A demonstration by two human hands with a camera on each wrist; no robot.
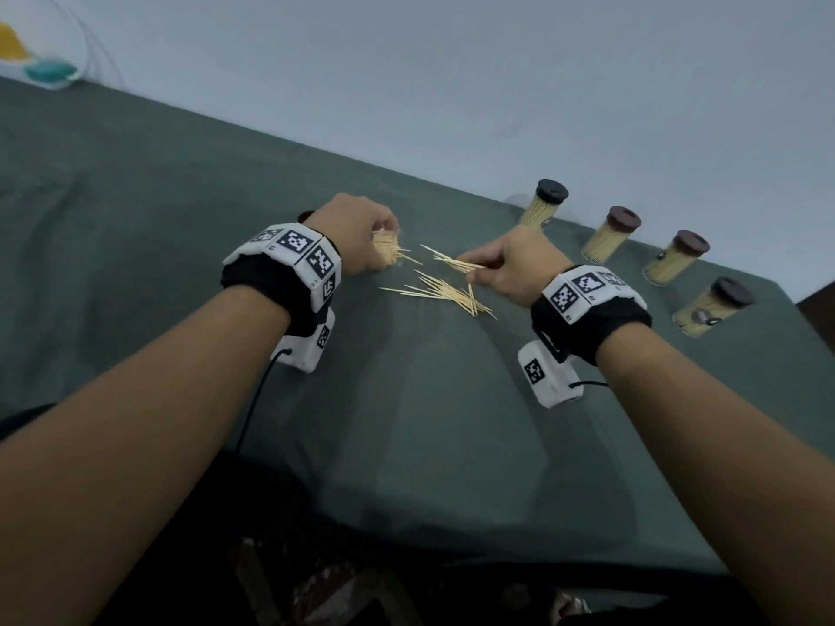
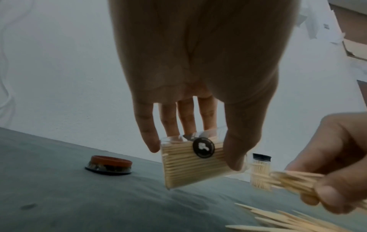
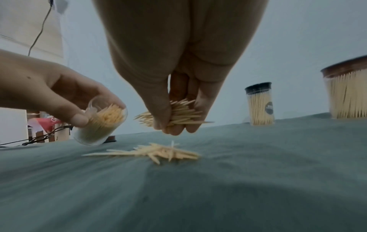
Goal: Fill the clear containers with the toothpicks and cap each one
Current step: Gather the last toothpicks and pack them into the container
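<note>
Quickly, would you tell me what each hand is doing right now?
Left hand: grips the open clear container, tilted.
Right hand: pinches a bundle of toothpicks.

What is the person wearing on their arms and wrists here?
Both forearms are bare, with no sleeves. Each wrist carries a black fabric band topped by white blocks printed with black square-pattern markers: left wristband, right wristband. A white camera box with a marker hangs under each wrist, trailing a thin black cable.
</note>
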